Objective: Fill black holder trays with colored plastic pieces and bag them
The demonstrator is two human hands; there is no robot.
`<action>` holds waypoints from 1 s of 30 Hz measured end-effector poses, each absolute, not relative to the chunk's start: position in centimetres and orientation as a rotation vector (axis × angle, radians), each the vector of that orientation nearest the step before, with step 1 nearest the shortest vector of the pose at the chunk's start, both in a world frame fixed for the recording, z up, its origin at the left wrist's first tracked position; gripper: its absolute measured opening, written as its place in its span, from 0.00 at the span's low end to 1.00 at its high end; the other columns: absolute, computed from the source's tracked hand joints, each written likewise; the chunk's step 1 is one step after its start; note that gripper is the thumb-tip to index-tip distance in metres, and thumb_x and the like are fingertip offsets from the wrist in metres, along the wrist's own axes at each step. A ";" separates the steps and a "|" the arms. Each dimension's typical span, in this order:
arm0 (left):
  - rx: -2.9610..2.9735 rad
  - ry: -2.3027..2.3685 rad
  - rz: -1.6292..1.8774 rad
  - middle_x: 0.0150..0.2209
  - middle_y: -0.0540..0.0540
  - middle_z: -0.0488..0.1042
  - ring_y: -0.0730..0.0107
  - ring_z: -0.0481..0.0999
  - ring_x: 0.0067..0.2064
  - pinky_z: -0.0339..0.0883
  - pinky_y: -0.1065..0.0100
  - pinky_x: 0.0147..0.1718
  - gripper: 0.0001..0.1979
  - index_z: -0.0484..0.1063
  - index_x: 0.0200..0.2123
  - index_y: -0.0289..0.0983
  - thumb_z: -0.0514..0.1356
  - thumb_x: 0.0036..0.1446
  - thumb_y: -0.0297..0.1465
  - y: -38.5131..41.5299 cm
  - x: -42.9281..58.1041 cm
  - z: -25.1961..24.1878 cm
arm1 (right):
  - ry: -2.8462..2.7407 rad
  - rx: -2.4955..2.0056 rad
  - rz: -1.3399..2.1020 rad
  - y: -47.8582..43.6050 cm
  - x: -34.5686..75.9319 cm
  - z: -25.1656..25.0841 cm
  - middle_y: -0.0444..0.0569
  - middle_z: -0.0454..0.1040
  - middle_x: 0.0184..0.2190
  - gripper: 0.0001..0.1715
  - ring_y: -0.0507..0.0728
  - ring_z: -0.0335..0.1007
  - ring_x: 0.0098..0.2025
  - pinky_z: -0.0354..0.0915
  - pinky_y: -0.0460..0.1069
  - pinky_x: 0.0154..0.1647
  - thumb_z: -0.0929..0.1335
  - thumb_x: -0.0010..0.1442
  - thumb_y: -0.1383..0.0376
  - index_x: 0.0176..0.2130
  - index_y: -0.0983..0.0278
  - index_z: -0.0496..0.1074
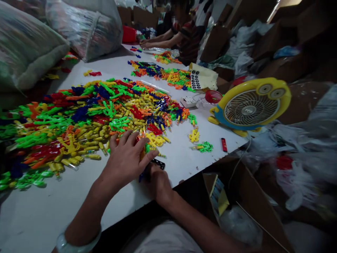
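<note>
My left hand (127, 153) reaches over the near edge of a large pile of small plastic pieces (110, 102), its fingers spread and palm down. The pieces are green, red, orange, blue and yellow. Several yellow tube-like pieces (92, 135) lie by the fingers. Close beside it, near the table's front edge, my right hand (160, 182) is closed around a black object with holes (159, 163); its kind cannot be made out. Some blue shows between the hands, partly hidden. A yellow figure (156, 140) lies just beyond my left fingertips.
A yellow and blue fan (250, 105) stands at the table's right edge, near a red lighter (224, 144) and a white power strip (188, 102). Large stuffed bags (84, 31) sit at back left. A person (188, 38) works at the far end. An open cardboard box (252, 189) is below right.
</note>
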State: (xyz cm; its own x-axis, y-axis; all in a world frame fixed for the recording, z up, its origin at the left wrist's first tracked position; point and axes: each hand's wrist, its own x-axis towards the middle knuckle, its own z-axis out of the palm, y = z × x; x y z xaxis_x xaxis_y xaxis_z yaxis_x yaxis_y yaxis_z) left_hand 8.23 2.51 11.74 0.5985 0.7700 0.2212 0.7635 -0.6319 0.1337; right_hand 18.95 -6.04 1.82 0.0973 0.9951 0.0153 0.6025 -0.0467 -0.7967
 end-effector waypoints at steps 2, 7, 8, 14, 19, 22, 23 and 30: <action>2.827 1.311 0.422 0.57 0.34 0.69 0.40 0.60 0.63 0.47 0.35 0.58 0.28 0.71 0.52 0.41 0.48 0.61 0.52 2.5 8.1 11.6 | -1.648 -1.778 0.729 -5.8 18.9 1.8 0.54 0.76 0.40 0.18 0.60 0.71 0.36 0.67 0.52 0.37 0.64 0.51 0.72 0.44 0.65 0.68; 2.833 1.328 0.449 0.55 0.35 0.71 0.42 0.63 0.61 0.48 0.34 0.58 0.27 0.72 0.50 0.41 0.46 0.62 0.51 2.9 7.9 11.0 | -1.654 -1.881 0.550 -5.3 25.3 3.0 0.48 0.74 0.38 0.11 0.56 0.71 0.39 0.65 0.48 0.39 0.62 0.60 0.70 0.42 0.62 0.70; 2.833 1.325 0.447 0.55 0.36 0.71 0.42 0.63 0.61 0.48 0.34 0.58 0.26 0.72 0.50 0.41 0.46 0.63 0.51 3.0 7.8 11.0 | -1.560 -2.030 0.424 -5.3 27.3 3.4 0.51 0.73 0.41 0.11 0.57 0.71 0.42 0.65 0.49 0.41 0.61 0.63 0.69 0.44 0.63 0.69; 2.832 1.382 0.438 0.57 0.34 0.69 0.40 0.60 0.64 0.43 0.32 0.59 0.28 0.71 0.53 0.40 0.47 0.62 0.51 2.8 8.2 11.2 | -1.330 -2.776 0.129 -6.0 33.6 3.9 0.59 0.69 0.45 0.20 0.63 0.73 0.41 0.61 0.51 0.34 0.61 0.67 0.52 0.47 0.64 0.68; 2.836 1.326 0.428 0.60 0.35 0.68 0.45 0.58 0.66 0.42 0.37 0.62 0.27 0.69 0.56 0.39 0.45 0.65 0.48 2.2 8.6 11.2 | -1.544 -2.597 0.277 -8.3 32.1 3.5 0.52 0.72 0.43 0.10 0.58 0.73 0.39 0.59 0.49 0.34 0.60 0.67 0.63 0.47 0.63 0.65; 2.833 1.306 0.407 0.58 0.38 0.70 0.48 0.61 0.64 0.43 0.40 0.63 0.24 0.70 0.54 0.40 0.45 0.66 0.45 2.2 8.5 11.2 | -1.406 -2.460 0.430 -8.7 32.1 4.1 0.49 0.74 0.38 0.15 0.58 0.72 0.38 0.60 0.50 0.36 0.64 0.63 0.62 0.49 0.63 0.65; 2.831 1.303 0.403 0.57 0.39 0.71 0.49 0.62 0.64 0.43 0.41 0.64 0.24 0.71 0.53 0.40 0.45 0.66 0.44 2.3 8.5 11.1 | -1.371 -2.383 0.504 -8.5 32.1 4.2 0.48 0.74 0.36 0.15 0.58 0.71 0.38 0.61 0.50 0.36 0.65 0.61 0.62 0.48 0.63 0.66; 2.838 1.296 0.425 0.56 0.39 0.72 0.51 0.64 0.62 0.45 0.41 0.63 0.22 0.71 0.53 0.40 0.44 0.67 0.42 2.3 8.4 11.3 | -0.938 -1.638 1.252 -5.3 25.6 2.9 0.40 0.71 0.24 0.14 0.54 0.70 0.22 0.66 0.48 0.24 0.69 0.52 0.58 0.36 0.61 0.64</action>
